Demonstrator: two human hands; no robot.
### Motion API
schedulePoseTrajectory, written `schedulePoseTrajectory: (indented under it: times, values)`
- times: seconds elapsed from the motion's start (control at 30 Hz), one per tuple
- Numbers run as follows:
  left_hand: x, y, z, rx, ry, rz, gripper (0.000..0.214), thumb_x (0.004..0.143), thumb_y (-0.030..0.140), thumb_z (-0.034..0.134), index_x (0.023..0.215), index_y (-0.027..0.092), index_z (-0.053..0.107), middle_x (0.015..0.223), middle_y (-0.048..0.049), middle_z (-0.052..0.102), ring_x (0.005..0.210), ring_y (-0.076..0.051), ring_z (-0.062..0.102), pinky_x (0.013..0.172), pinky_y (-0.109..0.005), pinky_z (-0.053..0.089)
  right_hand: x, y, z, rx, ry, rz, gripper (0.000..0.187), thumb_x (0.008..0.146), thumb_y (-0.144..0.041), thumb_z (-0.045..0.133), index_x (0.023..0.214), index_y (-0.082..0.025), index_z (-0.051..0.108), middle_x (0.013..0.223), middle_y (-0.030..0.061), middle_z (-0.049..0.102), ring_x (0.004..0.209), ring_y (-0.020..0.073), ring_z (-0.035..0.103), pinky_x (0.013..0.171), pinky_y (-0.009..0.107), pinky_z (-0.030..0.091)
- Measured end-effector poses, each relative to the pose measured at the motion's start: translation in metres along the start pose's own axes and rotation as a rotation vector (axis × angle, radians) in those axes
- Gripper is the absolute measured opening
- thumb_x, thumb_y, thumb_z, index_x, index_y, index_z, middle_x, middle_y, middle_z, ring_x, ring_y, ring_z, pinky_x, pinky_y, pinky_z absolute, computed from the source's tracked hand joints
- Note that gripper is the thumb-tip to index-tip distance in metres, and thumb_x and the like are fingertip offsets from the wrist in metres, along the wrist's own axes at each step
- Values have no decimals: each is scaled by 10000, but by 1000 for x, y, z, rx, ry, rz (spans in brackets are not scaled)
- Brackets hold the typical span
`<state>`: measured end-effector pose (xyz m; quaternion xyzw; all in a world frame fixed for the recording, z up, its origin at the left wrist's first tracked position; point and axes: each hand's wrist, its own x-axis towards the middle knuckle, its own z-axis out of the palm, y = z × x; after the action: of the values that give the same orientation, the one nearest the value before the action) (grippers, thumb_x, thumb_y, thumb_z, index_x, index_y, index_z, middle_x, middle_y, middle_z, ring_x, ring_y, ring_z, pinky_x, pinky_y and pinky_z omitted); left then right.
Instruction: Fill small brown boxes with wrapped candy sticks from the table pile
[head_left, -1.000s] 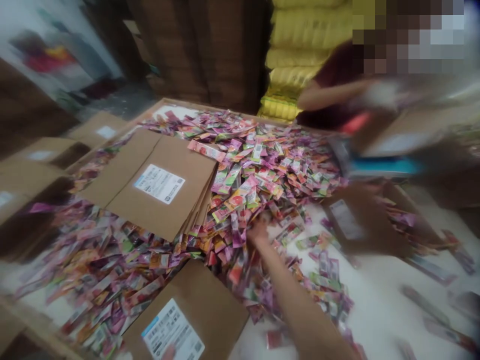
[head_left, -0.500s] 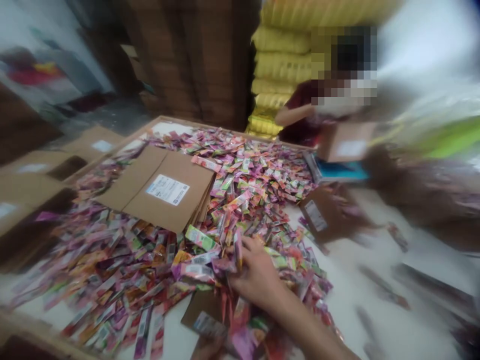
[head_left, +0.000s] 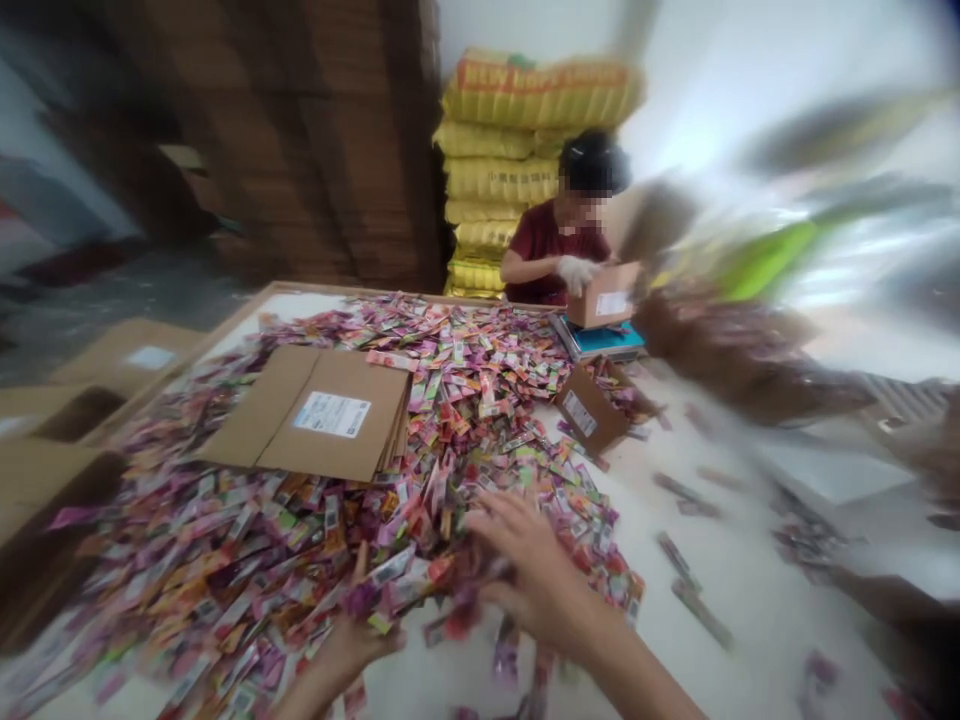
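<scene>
A big heap of small colourful sachets [head_left: 450, 400] covers the white table [head_left: 750, 600]. My right hand [head_left: 536, 575] lies on the near edge of the heap, fingers spread over the sachets. My left hand [head_left: 349, 645] is cupped under a bunch of sachets at the near edge, thumb up, with its fingers hidden beneath them. The two hands are close together with sachets between them.
A stack of flattened cardboard boxes [head_left: 322, 415] lies on the heap. A small open box [head_left: 589, 412] holds sachets. Across the table a person in a dark red shirt [head_left: 551, 245] holds a box [head_left: 604, 297] over a blue scale [head_left: 600, 340]. Yellow sacks [head_left: 517, 140] are piled behind. Open cartons [head_left: 67, 470] stand at left.
The view tilted up and left. My right hand drew back toward me over the sachets, and my left hand came in under the heap's near edge. The flat box at the near edge is gone from view.
</scene>
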<state>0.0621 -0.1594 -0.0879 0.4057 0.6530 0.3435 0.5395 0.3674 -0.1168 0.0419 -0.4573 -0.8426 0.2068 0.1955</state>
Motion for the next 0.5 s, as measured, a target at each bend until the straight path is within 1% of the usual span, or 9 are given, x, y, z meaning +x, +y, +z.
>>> schedulePoseTrajectory:
  times: [0.07, 0.1, 0.13, 0.2, 0.27, 0.3, 0.37, 0.43, 0.5]
  values:
    - [7, 29, -15, 85, -8, 268, 932, 522, 493, 888, 1354, 235, 559, 1214, -107, 685, 1333, -339, 512, 1203, -490, 298, -15, 12, -16, -48, 174, 194, 811, 784, -274, 762, 1500, -380, 397, 1557, 51, 410, 1436, 335, 335, 1181, 582, 284]
    - [11, 44, -15, 149, -30, 367, 931, 602, 505, 851, 1423, 242, 498, 1321, -110, 624, 1388, -323, 455, 1217, -474, 272, -19, 20, -15, -53, 225, 293, 784, 785, -270, 758, 1492, -336, 424, 1500, 86, 472, 1383, 339, 408, 1151, 573, 340]
    - [16, 59, -11, 228, -60, 429, 875, 678, 512, 804, 1448, 256, 476, 1398, -108, 561, 1408, -313, 430, 1211, -455, 284, -20, 28, -7, -46, 243, 366, 737, 793, -259, 744, 1473, -291, 460, 1433, 110, 532, 1317, 333, 482, 1111, 545, 403]
    - [24, 84, 7, 470, -163, 501, 716, 787, 467, 722, 1442, 300, 489, 1430, -98, 502, 1344, -303, 500, 1140, -418, 388, -13, 40, 24, -65, 195, 391, 640, 817, -186, 683, 1433, -222, 515, 1332, 134, 603, 1215, 298, 573, 1043, 461, 487]
    - [34, 98, 37, 807, -241, 512, 624, 827, 331, 675, 1426, 333, 498, 1397, -102, 492, 1188, -283, 618, 1024, -391, 478, 4, 42, 59, -148, 122, 349, 633, 790, -58, 616, 1412, -141, 537, 1285, 180, 630, 1177, 293, 604, 1009, 417, 511]
    - [41, 101, 54, 963, -255, 490, 616, 822, 238, 652, 1414, 317, 505, 1383, -122, 487, 1110, -279, 657, 975, -395, 501, 14, 39, 74, -201, 97, 344, 632, 753, -5, 597, 1378, -92, 566, 1251, 211, 643, 1148, 304, 620, 983, 411, 523]
    - [55, 99, 88, 1172, -268, 417, 539, 813, 89, 575, 1340, 204, 566, 1333, -193, 508, 983, -284, 702, 895, -417, 526, 30, 32, 89, -255, 45, 364, 542, 671, 54, 602, 1196, -50, 688, 1088, 225, 701, 1005, 301, 671, 891, 375, 551]
    - [69, 92, 120, 1227, -288, 339, 365, 857, 47, 502, 1192, 103, 636, 1203, -214, 592, 908, -276, 712, 843, -434, 542, 36, 29, 84, -217, 26, 345, 395, 647, 45, 637, 990, -110, 757, 928, 169, 735, 847, 250, 692, 795, 311, 554]
    - [80, 84, 144, 1191, -329, 309, 233, 916, 134, 540, 1116, 94, 651, 1071, -151, 663, 890, -242, 698, 827, -429, 560, 26, 39, 66, -71, 84, 285, 270, 708, -41, 669, 911, -193, 762, 870, 90, 747, 798, 198, 692, 767, 258, 537]
